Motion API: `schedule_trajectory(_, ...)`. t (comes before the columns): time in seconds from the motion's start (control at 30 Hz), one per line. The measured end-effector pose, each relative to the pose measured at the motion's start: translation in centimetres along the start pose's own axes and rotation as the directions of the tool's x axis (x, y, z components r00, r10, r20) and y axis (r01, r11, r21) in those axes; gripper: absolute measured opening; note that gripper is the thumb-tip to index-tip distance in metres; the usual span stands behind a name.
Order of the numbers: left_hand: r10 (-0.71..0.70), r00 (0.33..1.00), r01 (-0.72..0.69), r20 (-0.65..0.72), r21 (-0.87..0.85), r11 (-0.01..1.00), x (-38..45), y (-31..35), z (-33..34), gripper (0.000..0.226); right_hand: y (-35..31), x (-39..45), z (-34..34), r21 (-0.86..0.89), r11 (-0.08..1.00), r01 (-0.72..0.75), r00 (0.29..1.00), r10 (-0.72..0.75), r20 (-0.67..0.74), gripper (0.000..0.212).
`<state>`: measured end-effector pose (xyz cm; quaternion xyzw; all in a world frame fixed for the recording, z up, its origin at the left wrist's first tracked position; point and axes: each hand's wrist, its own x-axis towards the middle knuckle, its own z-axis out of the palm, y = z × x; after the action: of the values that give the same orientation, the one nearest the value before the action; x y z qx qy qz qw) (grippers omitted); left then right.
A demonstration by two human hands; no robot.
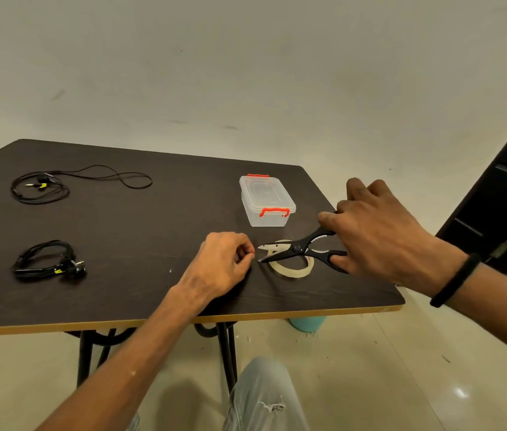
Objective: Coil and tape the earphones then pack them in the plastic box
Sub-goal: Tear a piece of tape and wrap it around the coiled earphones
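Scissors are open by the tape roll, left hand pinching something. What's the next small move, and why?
Probably close the scissors to snip. The right hand holds them with blades parted over the tape roll, tips pointing at the left hand, whose fingers are pinched just beside them, apparently on a tape end too thin to see. A cut piece would then serve the coiled earphones.

Dark brown woodgrain table (121,228) is showing a tan edge, clear plastic box (267,202) is sporting orange-red latches, scissors (303,248) are looking black, tape roll (292,270) yellowish-clear, both earphones (50,258) black with yellow bits.
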<state>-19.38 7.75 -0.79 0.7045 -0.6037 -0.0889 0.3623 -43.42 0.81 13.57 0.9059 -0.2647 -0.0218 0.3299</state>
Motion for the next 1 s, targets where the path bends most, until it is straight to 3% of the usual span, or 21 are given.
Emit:
schedule_trajectory(0.43, -0.007, 1.0, 0.007, -0.011, -0.027, 1.0, -0.2, 0.1, 0.0, 0.008, -0.5, -0.1, 0.4, -0.062, 0.998, 0.017, 0.998, -0.02, -0.053, 0.028)
schedule_trajectory(0.67, -0.129, 0.986, 0.103, -0.104, -0.224, 0.969, 0.4, -0.1, -0.7, 0.007, -0.5, -0.8, 1.4, 0.069, 0.997, -0.032, 0.999, 0.035, -0.042, 0.024)
schedule_trajectory(0.77, -0.002, 0.995, 0.026, 0.103, -0.229, 0.973, 1.8, 0.7, -1.3, 0.019, -0.7, -1.7, 2.2, 0.179, 0.982, -0.064, 0.997, 0.069, -0.024, 0.028)
schedule_trajectory(0.83, 0.081, 0.953, -0.038, 0.291, -0.152, 0.988, 3.0, 1.4, -1.6, 0.024, -0.8, -2.4, 3.2, 0.236, 0.968, -0.088, 0.996, 0.088, 0.01, 0.03)
schedule_trajectory(0.9, 0.065, 0.909, -0.025, 0.412, -0.102, 0.995, 4.3, 2.0, -1.6, 0.037, -0.9, -3.1, 4.4, 0.323, 0.942, -0.089, 0.996, 0.082, 0.037, 0.03)
schedule_trajectory(1.0, -0.022, 0.883, 0.079, 0.47, -0.101, 0.992, 6.0, 2.5, -1.2, 0.054, -0.5, -3.8, 6.0, 0.508, 0.858, -0.072, 0.996, 0.035, 0.082, 0.033)
